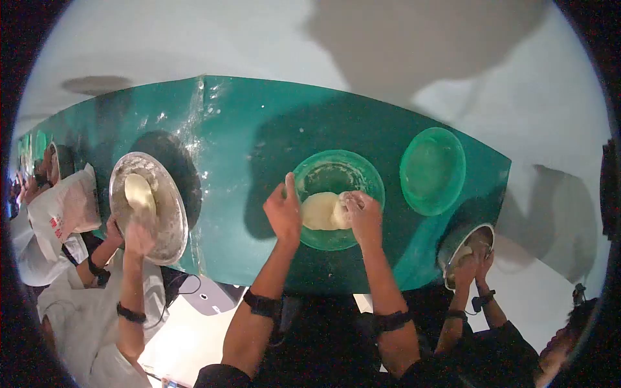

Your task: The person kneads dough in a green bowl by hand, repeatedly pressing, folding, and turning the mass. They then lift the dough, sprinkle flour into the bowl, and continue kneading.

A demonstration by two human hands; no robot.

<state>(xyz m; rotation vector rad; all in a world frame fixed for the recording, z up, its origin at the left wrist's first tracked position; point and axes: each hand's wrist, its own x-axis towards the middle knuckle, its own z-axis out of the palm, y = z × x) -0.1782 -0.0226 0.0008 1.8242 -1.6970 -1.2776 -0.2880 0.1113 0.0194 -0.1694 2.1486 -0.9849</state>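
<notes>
A green bowl (336, 163) dusted with flour stands on the green table in front of me. Inside it lies a pale lump of dough (320, 212), stretched toward the right. My right hand (363, 218) grips the dough's right end, fingers pinched around it. At the bowl's left rim is my left hand (283, 210), its thumb pointing up along the rim and its other fingers curled; what they hold, if anything, is hidden.
Right of my bowl sits another green bowl (432, 171). A co-worker at left works dough in a metal bowl (169, 220), beside a white bag (68, 210). Another person at right has both hands in a metal bowl (447, 249). Flour marks the green table (239, 129).
</notes>
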